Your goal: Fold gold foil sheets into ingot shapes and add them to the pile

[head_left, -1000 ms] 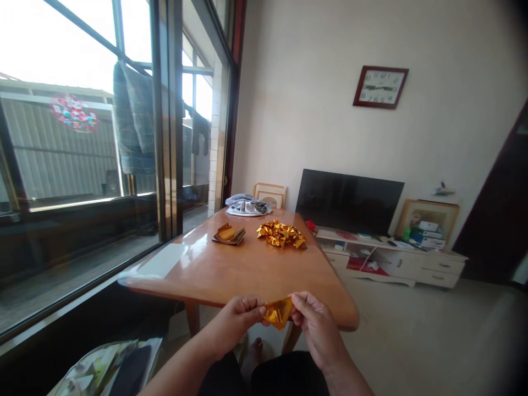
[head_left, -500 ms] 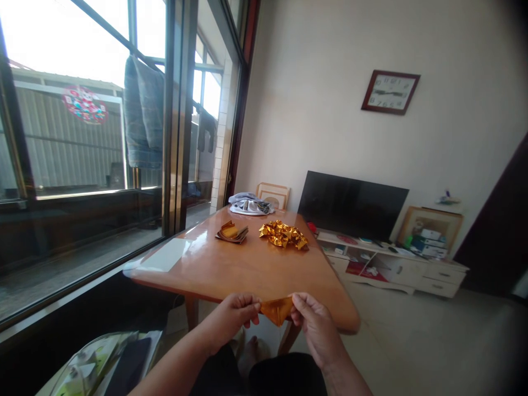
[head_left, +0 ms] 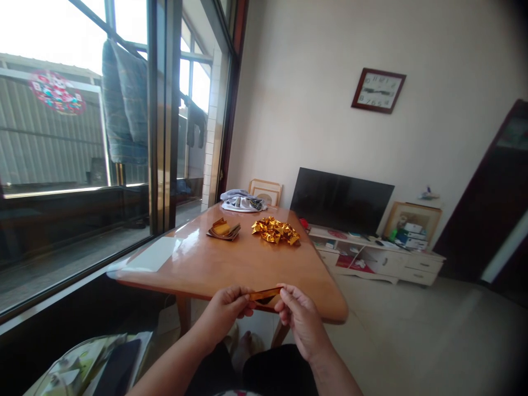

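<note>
Between my hands, just off the table's near edge, a folded piece of gold foil paper [head_left: 266, 295] is stretched out with a dark gap below its upper strip. My left hand [head_left: 231, 305] pinches its left end between thumb and fingers. At the right end, my right hand [head_left: 297, 311] grips it the same way. Farther off on the wooden table [head_left: 231, 268] lies a heap of folded gold foil pieces [head_left: 275, 231]. Left of that heap sits a stack of foil sheets [head_left: 223, 229], with a gold piece on top.
A folded cloth bundle [head_left: 243, 201] lies at the table's far end. Beyond it stand a television [head_left: 341, 199] and a white cabinet [head_left: 390, 267]. Large windows run along the left. A pale sheet [head_left: 150, 254] rests at the table's left edge, and a cluttered surface [head_left: 93, 363] is at lower left.
The foil piece has gone from a downward-pointing triangle to a narrower strip with a dark opening. Both hands have tilted it and come slightly closer together. The view has turned a little to the right.
</note>
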Demonstrator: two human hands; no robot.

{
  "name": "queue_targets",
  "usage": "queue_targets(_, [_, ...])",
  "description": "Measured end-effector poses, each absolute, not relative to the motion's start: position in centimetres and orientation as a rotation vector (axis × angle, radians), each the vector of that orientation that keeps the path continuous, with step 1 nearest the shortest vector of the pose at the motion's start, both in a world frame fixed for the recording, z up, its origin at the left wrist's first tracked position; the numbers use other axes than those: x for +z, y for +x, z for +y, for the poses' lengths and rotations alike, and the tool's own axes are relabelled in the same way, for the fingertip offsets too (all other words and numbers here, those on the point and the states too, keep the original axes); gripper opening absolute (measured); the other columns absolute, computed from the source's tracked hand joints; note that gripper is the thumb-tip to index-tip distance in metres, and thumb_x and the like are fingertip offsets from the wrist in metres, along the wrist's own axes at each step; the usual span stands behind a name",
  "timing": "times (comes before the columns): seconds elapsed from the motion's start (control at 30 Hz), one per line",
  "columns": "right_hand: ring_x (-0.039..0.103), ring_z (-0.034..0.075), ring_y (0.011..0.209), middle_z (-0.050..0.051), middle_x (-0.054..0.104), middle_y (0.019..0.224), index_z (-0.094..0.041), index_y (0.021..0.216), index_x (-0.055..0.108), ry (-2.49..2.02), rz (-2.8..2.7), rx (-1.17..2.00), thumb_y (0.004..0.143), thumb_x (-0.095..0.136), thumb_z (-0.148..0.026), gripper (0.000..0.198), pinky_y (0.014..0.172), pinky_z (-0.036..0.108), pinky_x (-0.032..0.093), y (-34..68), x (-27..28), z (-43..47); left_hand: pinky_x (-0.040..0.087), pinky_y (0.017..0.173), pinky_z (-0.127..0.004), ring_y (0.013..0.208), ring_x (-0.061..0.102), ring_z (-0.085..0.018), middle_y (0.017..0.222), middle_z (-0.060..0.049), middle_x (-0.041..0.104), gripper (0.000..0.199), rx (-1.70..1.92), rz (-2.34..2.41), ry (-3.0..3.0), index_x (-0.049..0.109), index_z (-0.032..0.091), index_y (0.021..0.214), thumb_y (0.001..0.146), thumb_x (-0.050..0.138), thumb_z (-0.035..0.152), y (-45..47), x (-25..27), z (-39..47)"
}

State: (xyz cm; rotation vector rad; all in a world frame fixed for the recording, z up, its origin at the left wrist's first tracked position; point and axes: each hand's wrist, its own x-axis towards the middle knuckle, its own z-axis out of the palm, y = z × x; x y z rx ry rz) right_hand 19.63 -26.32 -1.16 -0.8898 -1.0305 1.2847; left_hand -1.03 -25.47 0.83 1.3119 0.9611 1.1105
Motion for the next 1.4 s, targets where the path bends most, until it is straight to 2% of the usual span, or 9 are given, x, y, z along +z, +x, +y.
queue_targets(0.17, [0.050, 0.009, 0.058, 0.002, 0.066, 0.073, -0.016, 0.111, 0.066, -0.938, -1.034, 1.255, 0.083, 0.076, -0.050, 0.045, 0.054, 0.021, 0.036, 19.7, -1.6, -26.1, 0.044, 0.073, -0.030, 0.074, 0.063, -0.018, 0.078, -0.006, 0.073, 0.038, 1.141, 0.948, 1.320, 0.073, 0.012, 0.100, 0.076, 0.073, 0.043, -1.0, 0.2, -25.1])
queue_targets(0.47, [0.050, 0.010, 0.060, 0.001, 0.066, 0.075, -0.018, 0.106, 0.067, -1.035, -1.131, 1.164, 0.081, 0.076, -0.051, 0.043, 0.057, 0.022, 0.038, 19.8, -1.6, -26.2, 0.043, 0.074, -0.029, 0.075, 0.062, -0.018, 0.080, -0.006, 0.073, 0.036, 1.118, 0.982, 1.296, 0.072, 0.012, 0.100, 0.079, 0.071, 0.041, -1.0, 0.2, -25.1])
queue_targets(0.77, [0.048, 0.011, 0.057, 0.001, 0.064, 0.069, -0.017, 0.094, 0.067, -1.067, -1.165, 1.164, 0.081, 0.074, -0.052, 0.039, 0.054, 0.023, 0.035, 20.0, -1.5, -26.2, 0.035, 0.060, -0.024, 0.060, 0.046, -0.011, 0.064, 0.001, 0.060, 0.035, 1.055, 0.963, 1.370, 0.072, 0.013, 0.088, 0.084, 0.068, 0.048, -1.4, 0.7, -25.3])
queue_targets(0.83, [0.046, 0.010, 0.056, 0.000, 0.063, 0.068, -0.017, 0.093, 0.066, -1.060, -1.129, 1.182, 0.081, 0.074, -0.051, 0.037, 0.053, 0.022, 0.033, 20.0, -1.7, -26.2, 0.036, 0.062, -0.025, 0.062, 0.048, -0.012, 0.067, 0.001, 0.062, 0.034, 1.049, 0.941, 1.387, 0.072, 0.014, 0.087, 0.085, 0.068, 0.048, -1.5, 0.8, -25.4])
queue_targets(1.0, [0.046, 0.010, 0.055, -0.001, 0.062, 0.067, -0.018, 0.092, 0.063, -1.027, -1.100, 1.222, 0.083, 0.073, -0.048, 0.033, 0.053, 0.022, 0.032, 19.9, -1.9, -26.2, 0.044, 0.081, -0.029, 0.087, 0.062, -0.020, 0.092, -0.005, 0.072, 0.034, 1.102, 0.884, 1.365, 0.073, 0.016, 0.097, 0.077, 0.077, 0.043, -1.5, 0.3, -25.3])
queue_targets(1.07, [0.046, 0.010, 0.056, -0.001, 0.062, 0.068, -0.018, 0.093, 0.064, -1.033, -1.133, 1.221, 0.085, 0.070, -0.048, 0.031, 0.053, 0.022, 0.033, 19.9, -1.9, -26.2, 0.044, 0.079, -0.029, 0.083, 0.061, -0.019, 0.089, -0.005, 0.071, 0.032, 1.140, 0.924, 1.375, 0.071, 0.016, 0.093, 0.076, 0.077, 0.042, -1.4, 0.0, -25.1])
queue_targets(1.2, [0.055, 0.015, 0.069, 0.002, 0.066, 0.079, -0.018, 0.091, 0.068, -1.069, -1.332, 1.032, 0.086, 0.070, -0.047, 0.029, 0.065, 0.026, 0.042, 20.0, -1.5, -26.3, 0.042, 0.068, -0.026, 0.070, 0.054, -0.015, 0.080, -0.002, 0.068, 0.024, 1.134, 0.940, 1.465, 0.068, 0.016, 0.088, 0.081, 0.072, 0.040, -1.3, -0.3, -24.8])
queue_targets(1.3, [0.060, 0.020, 0.084, 0.005, 0.069, 0.092, -0.019, 0.094, 0.070, -1.080, -1.462, 0.879, 0.085, 0.072, -0.046, 0.029, 0.077, 0.031, 0.046, 20.1, -1.4, -26.3, 0.041, 0.066, -0.026, 0.070, 0.054, -0.014, 0.082, -0.004, 0.070, 0.024, 1.106, 0.921, 1.530, 0.066, 0.016, 0.088, 0.085, 0.068, 0.039, -1.2, -0.4, -24.8])
queue_targets(1.4, [0.061, 0.021, 0.084, 0.005, 0.071, 0.092, -0.020, 0.097, 0.072, -1.086, -1.567, 0.941, 0.086, 0.070, -0.047, 0.030, 0.076, 0.032, 0.046, 19.9, -1.3, -26.5, 0.041, 0.065, -0.026, 0.070, 0.055, -0.015, 0.081, -0.004, 0.069, 0.024, 1.090, 0.909, 1.539, 0.065, 0.015, 0.089, 0.086, 0.067, 0.039, -1.2, -0.5, -24.7])
